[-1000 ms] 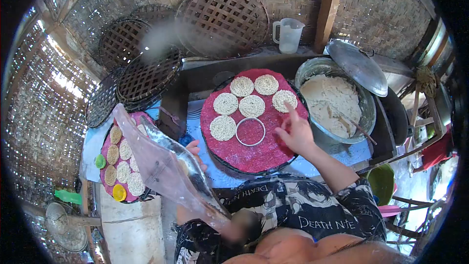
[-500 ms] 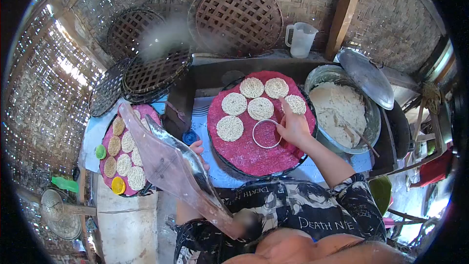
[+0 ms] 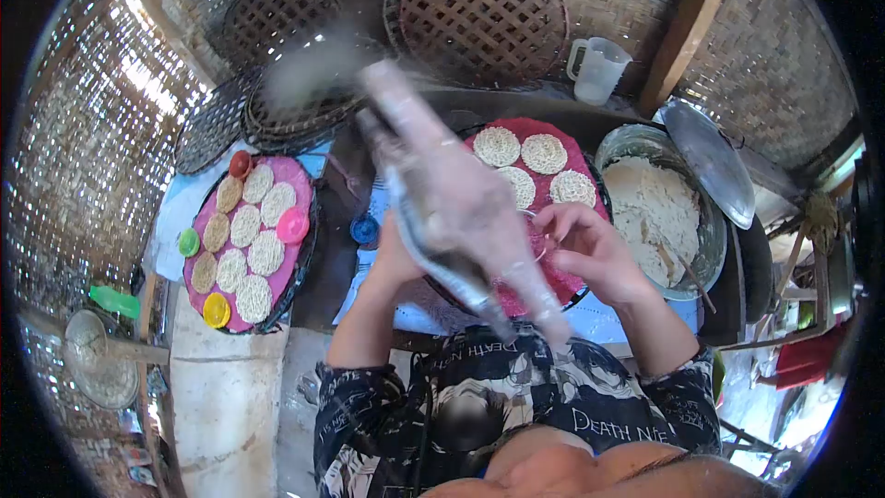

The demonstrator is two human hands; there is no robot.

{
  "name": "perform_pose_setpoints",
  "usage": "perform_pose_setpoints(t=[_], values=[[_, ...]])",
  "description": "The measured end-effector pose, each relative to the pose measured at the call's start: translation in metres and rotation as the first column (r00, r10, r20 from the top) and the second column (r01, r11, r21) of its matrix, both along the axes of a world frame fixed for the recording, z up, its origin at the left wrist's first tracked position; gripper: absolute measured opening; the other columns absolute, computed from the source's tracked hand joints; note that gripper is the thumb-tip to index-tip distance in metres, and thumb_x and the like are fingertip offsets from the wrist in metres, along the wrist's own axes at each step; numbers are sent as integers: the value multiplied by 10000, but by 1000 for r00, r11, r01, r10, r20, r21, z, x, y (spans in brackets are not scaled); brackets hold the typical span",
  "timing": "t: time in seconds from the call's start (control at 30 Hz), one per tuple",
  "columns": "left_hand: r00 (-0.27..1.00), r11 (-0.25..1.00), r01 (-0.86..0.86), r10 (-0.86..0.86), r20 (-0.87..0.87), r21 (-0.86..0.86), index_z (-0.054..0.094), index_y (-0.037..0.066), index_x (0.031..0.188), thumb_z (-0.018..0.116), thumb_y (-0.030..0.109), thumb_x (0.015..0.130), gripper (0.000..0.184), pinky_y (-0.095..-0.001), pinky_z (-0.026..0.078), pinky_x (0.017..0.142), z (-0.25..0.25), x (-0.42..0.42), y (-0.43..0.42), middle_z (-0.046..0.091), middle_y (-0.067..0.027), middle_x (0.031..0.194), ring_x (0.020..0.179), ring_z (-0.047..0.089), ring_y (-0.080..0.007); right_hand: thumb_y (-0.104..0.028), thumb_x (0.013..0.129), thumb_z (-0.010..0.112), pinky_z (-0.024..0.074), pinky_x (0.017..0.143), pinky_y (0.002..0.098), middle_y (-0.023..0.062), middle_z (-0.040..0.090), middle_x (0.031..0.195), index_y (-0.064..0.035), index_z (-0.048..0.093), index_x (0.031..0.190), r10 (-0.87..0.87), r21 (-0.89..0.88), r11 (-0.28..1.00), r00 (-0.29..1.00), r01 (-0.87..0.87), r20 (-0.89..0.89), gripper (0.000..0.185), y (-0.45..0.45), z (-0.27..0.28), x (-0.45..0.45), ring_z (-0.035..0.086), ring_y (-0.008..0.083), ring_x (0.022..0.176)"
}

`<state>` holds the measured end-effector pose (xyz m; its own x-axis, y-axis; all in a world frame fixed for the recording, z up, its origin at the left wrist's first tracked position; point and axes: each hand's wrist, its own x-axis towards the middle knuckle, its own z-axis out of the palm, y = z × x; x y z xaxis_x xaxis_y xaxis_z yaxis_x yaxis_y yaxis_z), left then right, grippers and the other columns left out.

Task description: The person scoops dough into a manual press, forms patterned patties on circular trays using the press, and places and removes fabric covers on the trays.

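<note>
A long wooden press (image 3: 461, 194), blurred, slants across the middle, with a shiny metal edge below it. My left hand (image 3: 398, 254) is behind the press and holds it; its fingers are hidden. My right hand (image 3: 601, 254) pinches a thin pale ring (image 3: 527, 213) over a round tray covered in a pink cloth (image 3: 521, 128). Several white lacy noodle discs (image 3: 544, 154) lie on the cloth. The press covers the tray's left and lower parts.
At left, another pink-covered tray (image 3: 297, 184) bears noodle discs and colored lids. Right stands a basin of pale dough (image 3: 650, 194) with a stick, its metal lid (image 3: 708, 164) leaning behind. A plastic jug (image 3: 601, 71) and woven trays (image 3: 484, 14) are at the back.
The press has swung right, from between the trays to over the main tray. My left hand came up with it. My right hand shifted slightly right with the ring, and the camera view moved.
</note>
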<state>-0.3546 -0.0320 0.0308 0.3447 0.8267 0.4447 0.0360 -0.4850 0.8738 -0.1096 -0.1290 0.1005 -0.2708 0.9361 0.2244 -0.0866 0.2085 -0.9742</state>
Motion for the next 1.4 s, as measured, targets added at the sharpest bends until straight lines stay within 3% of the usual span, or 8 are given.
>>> perform_pose_setpoints(t=[0.07,0.23,0.3,0.4,0.5,0.73,1.07,1.4], values=[[994,996,-82,83,-69,14,613,26,946,769,217,580,441,-326,494,745,25,27,-3,649,-104,882,803,626,-189,-542,698,673,366,913,357,129,420,1249,-22,273,1337,147,-213,952,938,-220,-314,916,-13,6,-1,455,192,1091],[932,984,30,35,-360,173,611,58,957,746,296,562,480,-387,498,756,37,60,-7,620,-178,900,822,616,-332,-662,568,688,356,947,419,172,383,1292,10,178,1379,206,-498,821,959,-279,-196,1169,-31,-26,37,438,293,1144],[879,877,476,-473,-61,59,412,34,1263,777,170,531,829,-342,394,956,43,59,7,509,-138,1199,1114,509,-259,-674,551,690,378,928,421,184,380,1291,13,183,1375,203,-488,821,951,-296,-235,1186,-35,-25,40,453,311,1134],[301,414,910,-686,662,15,104,75,1416,792,212,603,1073,-471,257,1043,92,55,30,102,-140,1472,1317,214,-361,-769,499,635,419,897,431,195,381,1281,11,178,1368,300,-509,729,882,-458,-365,1254,-49,2,32,473,338,1122],[-189,85,922,-752,631,378,40,197,1433,735,236,635,1059,-567,215,1019,126,81,33,-4,-214,1462,1310,155,-447,-861,460,535,431,891,427,195,413,1248,9,171,1366,401,-568,549,789,-613,-465,1308,-56,-2,39,490,325,1098],[103,351,919,-654,749,180,195,130,1406,536,-106,613,895,-511,231,1056,96,102,55,409,-104,1326,1285,322,-280,-897,531,391,445,831,414,211,479,1173,41,231,1345,357,-675,595,896,-435,-263,1252,-48,9,78,549,309,984],[127,348,932,-57,990,-100,417,114,1274,337,666,816,722,-391,466,779,10,126,98,595,-56,982,952,569,-233,-727,740,413,457,818,451,230,490,1145,38,298,1305,166,-820,544,981,-176,-100,959,-7,-4,99,562,362,959],[119,483,874,-98,988,-58,327,121,1303,347,662,808,733,-396,505,743,-8,100,104,616,-82,879,855,608,-257,-648,801,423,502,748,436,189,532,1105,-38,389,1251,237,-799,589,971,-118,31,760,6,-17,83,598,343,876]])
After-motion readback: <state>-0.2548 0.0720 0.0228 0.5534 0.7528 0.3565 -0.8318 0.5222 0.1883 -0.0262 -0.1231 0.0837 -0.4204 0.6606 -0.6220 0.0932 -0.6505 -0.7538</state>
